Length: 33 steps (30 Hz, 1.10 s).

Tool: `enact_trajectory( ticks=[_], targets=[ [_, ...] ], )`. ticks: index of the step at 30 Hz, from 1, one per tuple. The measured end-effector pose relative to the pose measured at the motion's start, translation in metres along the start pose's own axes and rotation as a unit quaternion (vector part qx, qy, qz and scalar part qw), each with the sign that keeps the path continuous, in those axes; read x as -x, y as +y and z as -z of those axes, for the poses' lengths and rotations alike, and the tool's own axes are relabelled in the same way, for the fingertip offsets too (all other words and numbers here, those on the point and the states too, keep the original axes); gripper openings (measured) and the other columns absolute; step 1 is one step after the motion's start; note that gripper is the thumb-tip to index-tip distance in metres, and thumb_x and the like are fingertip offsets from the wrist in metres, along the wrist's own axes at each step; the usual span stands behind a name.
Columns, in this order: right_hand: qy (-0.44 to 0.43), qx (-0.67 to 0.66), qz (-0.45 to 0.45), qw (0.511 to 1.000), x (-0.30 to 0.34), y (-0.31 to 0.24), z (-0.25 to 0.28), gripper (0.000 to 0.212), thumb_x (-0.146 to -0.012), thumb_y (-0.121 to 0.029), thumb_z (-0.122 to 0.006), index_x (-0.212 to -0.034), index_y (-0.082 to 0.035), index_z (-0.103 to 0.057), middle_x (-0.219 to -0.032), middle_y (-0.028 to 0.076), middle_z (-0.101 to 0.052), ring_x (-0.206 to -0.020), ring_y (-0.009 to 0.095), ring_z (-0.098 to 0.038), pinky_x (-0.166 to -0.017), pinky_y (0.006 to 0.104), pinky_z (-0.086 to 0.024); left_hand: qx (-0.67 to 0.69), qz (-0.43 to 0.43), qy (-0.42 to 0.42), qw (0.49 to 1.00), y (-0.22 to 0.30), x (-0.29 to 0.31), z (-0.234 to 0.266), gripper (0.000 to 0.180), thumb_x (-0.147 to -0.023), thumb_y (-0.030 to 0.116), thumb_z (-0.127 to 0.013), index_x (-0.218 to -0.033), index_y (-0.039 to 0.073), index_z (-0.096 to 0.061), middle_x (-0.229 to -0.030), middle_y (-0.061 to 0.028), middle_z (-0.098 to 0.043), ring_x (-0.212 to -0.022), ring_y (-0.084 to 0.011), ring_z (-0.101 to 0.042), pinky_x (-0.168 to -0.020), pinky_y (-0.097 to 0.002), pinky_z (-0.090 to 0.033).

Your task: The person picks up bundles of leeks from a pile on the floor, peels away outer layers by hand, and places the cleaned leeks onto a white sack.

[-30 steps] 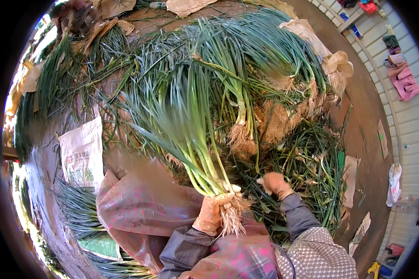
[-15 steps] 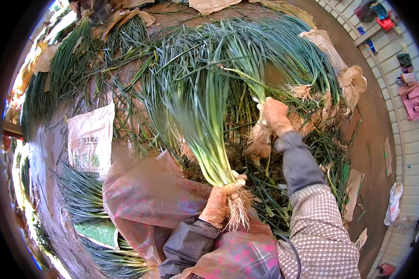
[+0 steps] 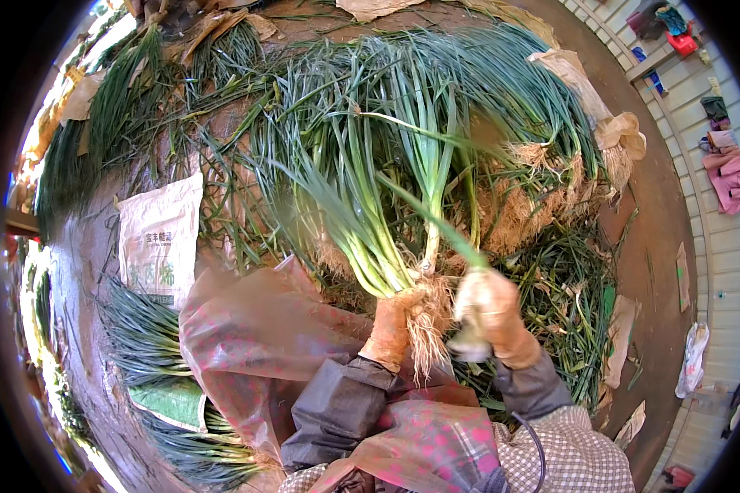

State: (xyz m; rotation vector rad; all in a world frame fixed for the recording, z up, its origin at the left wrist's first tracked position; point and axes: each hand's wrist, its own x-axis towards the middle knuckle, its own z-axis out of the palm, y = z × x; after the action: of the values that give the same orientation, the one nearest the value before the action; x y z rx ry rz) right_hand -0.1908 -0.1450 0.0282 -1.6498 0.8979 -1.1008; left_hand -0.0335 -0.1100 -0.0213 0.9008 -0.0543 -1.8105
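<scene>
While your left hand [image 3: 389,330] keeps a closed grip around the root end of a bunch of green onions [image 3: 362,222], its leaves fan up and away over the heaped pile of onions [image 3: 518,140] on the ground. Your right hand [image 3: 493,316] is closed on a single onion stalk [image 3: 436,222] just beside that bunch, roots hanging below. A white printed sack [image 3: 158,240] lies flat at left; what it holds I cannot tell.

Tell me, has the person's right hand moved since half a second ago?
Yes. The right hand has drawn back from the rooty pile of scallions toward the body, now beside the bunch in the left hand.
</scene>
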Motion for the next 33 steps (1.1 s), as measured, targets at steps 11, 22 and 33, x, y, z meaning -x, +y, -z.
enact_trajectory(
  ticks=[11,22,33],
  targets=[
    [-0.054,0.004,-0.429,0.902,0.028,0.031,-0.001,0.057,-0.098,-0.052,-0.032,-0.118,-0.005,-0.057,-0.098,0.01,-0.064,-0.073,0.014,-0.058,-0.062,0.0282,-0.048,0.208,0.041,0.01,0.977,0.001,0.056,0.018,0.027,-0.084,0.014,-0.059,-0.105,-0.002,-0.058,-0.094,-0.0103,-0.064,-0.075,-0.0191,-0.064,-0.066,-0.0289,-0.055],
    [0.186,-0.191,-0.34,0.902,0.007,0.032,-0.026,0.028,-0.099,-0.026,-0.047,-0.094,-0.002,-0.061,-0.071,0.0,-0.057,-0.054,0.005,-0.05,-0.05,0.0192,-0.046,0.183,0.055,0.02,0.981,0.02,0.067,-0.011,0.034,-0.085,0.021,-0.056,-0.113,0.001,-0.054,-0.098,-0.0118,-0.064,-0.085,-0.021,-0.063,-0.076,-0.0345,-0.053],
    [-0.079,0.061,-0.414,0.905,0.057,0.072,0.033,0.071,-0.092,-0.058,-0.041,-0.128,0.004,-0.046,-0.109,0.017,-0.062,-0.073,0.021,-0.065,-0.078,0.0361,-0.051,0.132,-0.088,-0.045,0.986,-0.01,0.079,0.014,0.041,-0.086,0.027,-0.058,-0.118,0.001,-0.052,-0.111,-0.0135,-0.059,-0.102,-0.0241,-0.059,-0.086,-0.0371,-0.051]
  ],
)
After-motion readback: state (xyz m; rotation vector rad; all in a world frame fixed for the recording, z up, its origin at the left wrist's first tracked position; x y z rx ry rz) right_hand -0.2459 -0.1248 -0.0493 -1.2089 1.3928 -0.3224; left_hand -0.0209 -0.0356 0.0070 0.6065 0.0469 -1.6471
